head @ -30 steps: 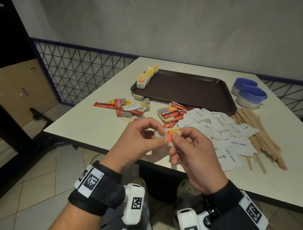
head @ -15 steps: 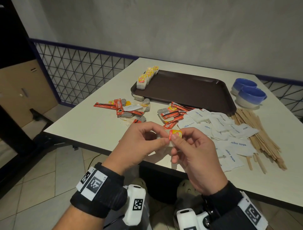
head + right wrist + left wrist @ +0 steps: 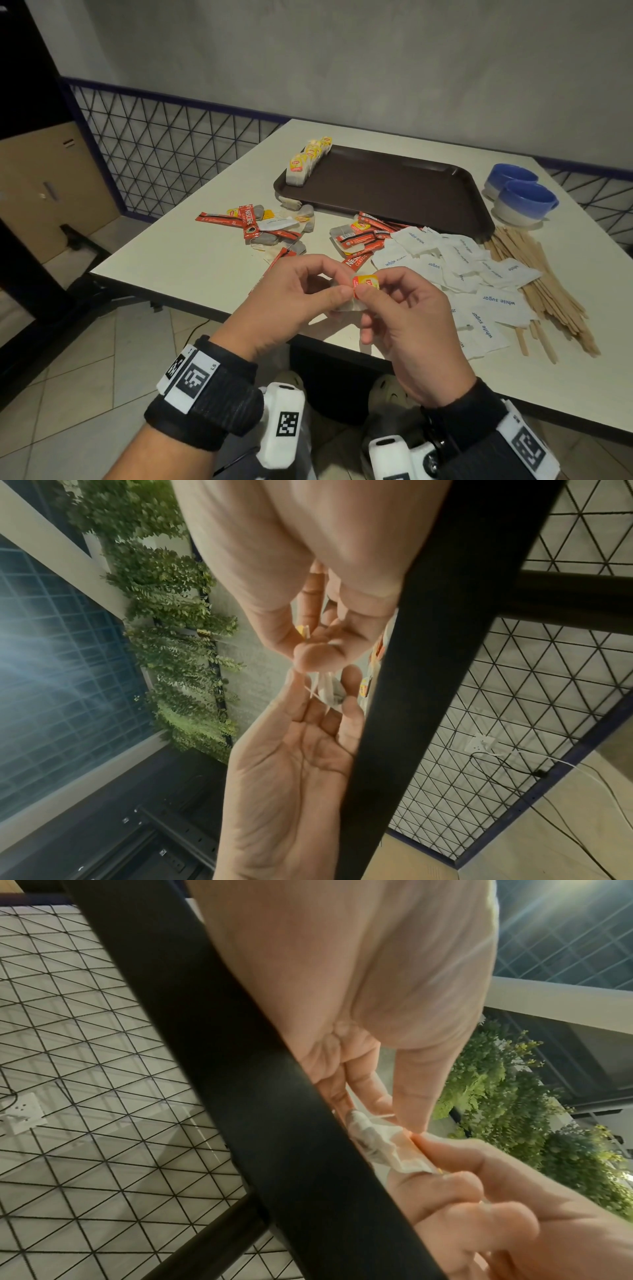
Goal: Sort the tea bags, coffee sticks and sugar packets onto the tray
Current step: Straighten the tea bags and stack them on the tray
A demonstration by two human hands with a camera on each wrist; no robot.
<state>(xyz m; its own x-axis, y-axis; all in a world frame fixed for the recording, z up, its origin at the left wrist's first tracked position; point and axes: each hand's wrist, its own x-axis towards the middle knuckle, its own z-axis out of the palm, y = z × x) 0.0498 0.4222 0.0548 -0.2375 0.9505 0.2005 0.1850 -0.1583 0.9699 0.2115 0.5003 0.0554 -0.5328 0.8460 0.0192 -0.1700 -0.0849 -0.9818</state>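
Note:
Over the table's near edge both hands hold one tea bag (image 3: 352, 303) between them. My left hand (image 3: 344, 286) pinches the white bag (image 3: 373, 1139), and my right hand (image 3: 371, 287) pinches its yellow and red tag (image 3: 365, 283). The right wrist view shows the tag (image 3: 303, 631) at my right fingertips and the bag (image 3: 329, 691) hanging over the left palm. A dark brown tray (image 3: 394, 185) lies further back, with a row of tea bags (image 3: 308, 159) along its left edge. Red coffee sticks (image 3: 363, 236) and white sugar packets (image 3: 462, 267) lie loose in front of it.
More coffee sticks and tea bags (image 3: 260, 226) lie mixed left of the tray. Wooden stirrers (image 3: 548, 291) lie in a heap at the right, behind them two blue cups (image 3: 524, 202). A wire mesh fence (image 3: 164, 150) runs beside the table's left side.
Both hands have stayed at the table's near edge. The fingers have turned the tag a little, so more of its yellow face shows.

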